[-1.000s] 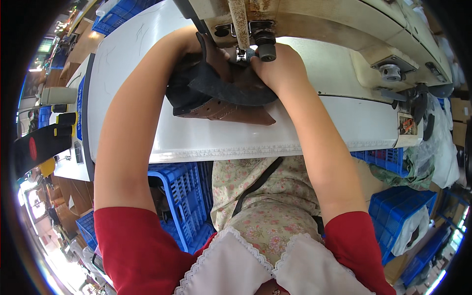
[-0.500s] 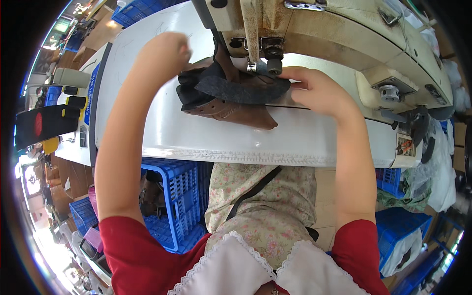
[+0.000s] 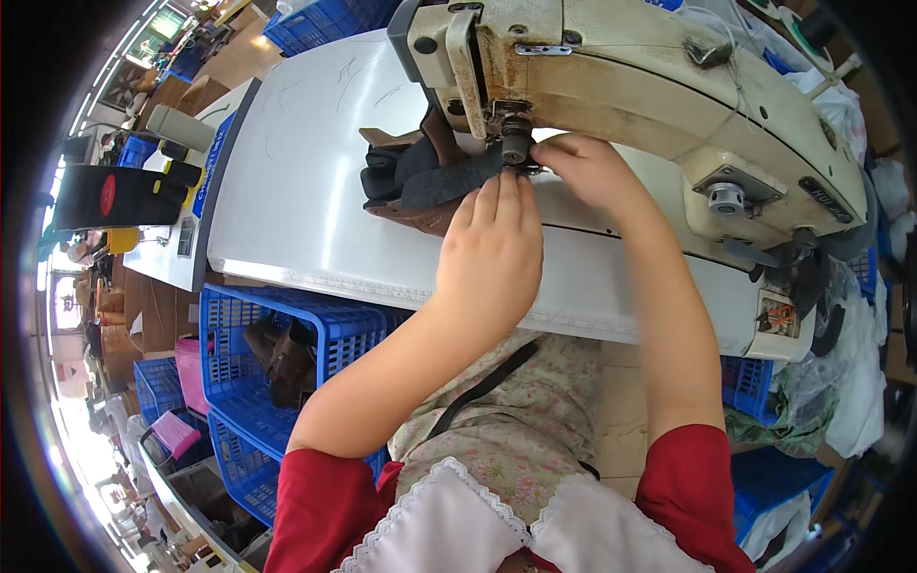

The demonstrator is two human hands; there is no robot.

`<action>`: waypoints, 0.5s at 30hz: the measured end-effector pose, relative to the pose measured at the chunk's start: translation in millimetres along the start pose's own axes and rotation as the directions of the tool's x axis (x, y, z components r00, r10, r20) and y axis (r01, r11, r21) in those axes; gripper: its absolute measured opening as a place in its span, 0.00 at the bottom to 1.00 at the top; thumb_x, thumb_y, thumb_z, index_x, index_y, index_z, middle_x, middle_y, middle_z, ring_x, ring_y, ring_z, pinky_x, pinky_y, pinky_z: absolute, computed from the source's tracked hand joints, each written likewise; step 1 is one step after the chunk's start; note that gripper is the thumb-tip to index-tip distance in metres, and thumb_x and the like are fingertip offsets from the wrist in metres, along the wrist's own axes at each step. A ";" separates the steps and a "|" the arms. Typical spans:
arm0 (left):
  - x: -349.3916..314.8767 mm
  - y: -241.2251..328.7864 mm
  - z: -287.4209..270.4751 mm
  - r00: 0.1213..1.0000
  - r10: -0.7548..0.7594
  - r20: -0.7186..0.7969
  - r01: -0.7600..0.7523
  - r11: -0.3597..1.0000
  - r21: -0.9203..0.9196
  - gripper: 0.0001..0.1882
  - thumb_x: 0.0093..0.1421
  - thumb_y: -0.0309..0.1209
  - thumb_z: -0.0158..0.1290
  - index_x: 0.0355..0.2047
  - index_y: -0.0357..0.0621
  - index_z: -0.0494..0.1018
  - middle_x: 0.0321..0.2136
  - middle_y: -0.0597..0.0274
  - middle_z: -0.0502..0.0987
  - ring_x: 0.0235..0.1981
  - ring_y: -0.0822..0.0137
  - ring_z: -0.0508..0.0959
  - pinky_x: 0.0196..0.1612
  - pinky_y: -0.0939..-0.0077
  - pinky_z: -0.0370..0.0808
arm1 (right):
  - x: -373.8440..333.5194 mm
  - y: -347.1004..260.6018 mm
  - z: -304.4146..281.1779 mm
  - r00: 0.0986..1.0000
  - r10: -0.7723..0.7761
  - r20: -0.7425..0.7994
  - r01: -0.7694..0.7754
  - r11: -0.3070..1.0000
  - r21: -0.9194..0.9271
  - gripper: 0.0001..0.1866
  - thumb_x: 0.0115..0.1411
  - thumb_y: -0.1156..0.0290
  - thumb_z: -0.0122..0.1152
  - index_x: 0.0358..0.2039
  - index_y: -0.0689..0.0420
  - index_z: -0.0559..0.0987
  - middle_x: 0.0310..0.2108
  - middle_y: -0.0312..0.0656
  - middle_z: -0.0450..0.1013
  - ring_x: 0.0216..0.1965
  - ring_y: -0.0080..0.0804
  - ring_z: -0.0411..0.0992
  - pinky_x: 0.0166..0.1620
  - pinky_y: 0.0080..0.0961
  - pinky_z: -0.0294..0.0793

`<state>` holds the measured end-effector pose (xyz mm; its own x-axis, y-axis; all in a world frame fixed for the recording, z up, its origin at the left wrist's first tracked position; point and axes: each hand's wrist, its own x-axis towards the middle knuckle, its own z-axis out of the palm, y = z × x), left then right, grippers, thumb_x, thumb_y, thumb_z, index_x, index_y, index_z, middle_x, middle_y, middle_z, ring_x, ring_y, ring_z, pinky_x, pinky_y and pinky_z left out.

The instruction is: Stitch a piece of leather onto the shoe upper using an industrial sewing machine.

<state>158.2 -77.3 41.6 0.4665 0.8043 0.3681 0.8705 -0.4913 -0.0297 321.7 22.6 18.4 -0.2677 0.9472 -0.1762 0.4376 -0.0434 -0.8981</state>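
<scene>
A brown shoe upper with a black lining [image 3: 444,183] lies on the sewing machine's white bed, its right end under the needle area of the sewing machine [image 3: 516,138]. My left hand [image 3: 492,239] rests flat over the near right part of the upper, fingers straight and side by side, tips close to the presser foot; its thumb is hidden. Just right of the needle, my right hand [image 3: 587,172] has its fingers bent and drawn together at the work's edge. What those fingertips pinch is too small to make out.
Below the white table [image 3: 315,258], at left, a blue crate [image 3: 330,349] holds brown shoe pieces. A black and yellow device [image 3: 119,198] stands on the side table. Blue crates and plastic bags crowd the right side.
My left hand has come down from above the far left of the upper onto its near right part. The view has shifted; my right hand stays beside the needle.
</scene>
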 end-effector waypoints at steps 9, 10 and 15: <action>8.7 12.3 37.9 0.971 -0.202 -0.128 0.204 0.979 0.006 0.14 0.51 0.25 0.51 0.39 0.34 0.72 0.37 0.51 0.72 0.40 0.54 0.73 0.46 0.63 0.70 | 8.1 7.6 9.1 0.980 -0.199 0.016 0.199 0.967 -0.161 0.17 0.53 0.65 0.61 0.41 0.59 0.82 0.39 0.50 0.79 0.40 0.45 0.77 0.47 0.33 0.74; 8.0 11.8 38.7 0.975 -0.203 -0.091 0.206 0.978 0.030 0.14 0.50 0.25 0.50 0.39 0.34 0.72 0.38 0.51 0.73 0.40 0.54 0.73 0.47 0.63 0.70 | 9.1 9.6 9.7 0.980 -0.199 0.018 0.199 0.966 -0.163 0.17 0.53 0.65 0.61 0.41 0.59 0.82 0.39 0.50 0.79 0.40 0.45 0.77 0.47 0.33 0.74; 22.5 1.8 40.0 0.963 -0.245 -0.110 0.255 0.963 0.087 0.10 0.49 0.27 0.52 0.33 0.40 0.76 0.30 0.56 0.76 0.36 0.59 0.74 0.47 0.65 0.68 | 8.7 3.0 11.1 0.985 -0.172 -0.001 0.167 0.955 -0.244 0.14 0.52 0.65 0.61 0.37 0.58 0.83 0.37 0.51 0.79 0.39 0.48 0.77 0.44 0.36 0.75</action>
<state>176.5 -46.7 12.7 0.2185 0.8585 0.4639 0.9710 -0.2386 -0.0157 311.1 27.2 9.7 -0.3385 0.9408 -0.0185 0.5830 0.1943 -0.7889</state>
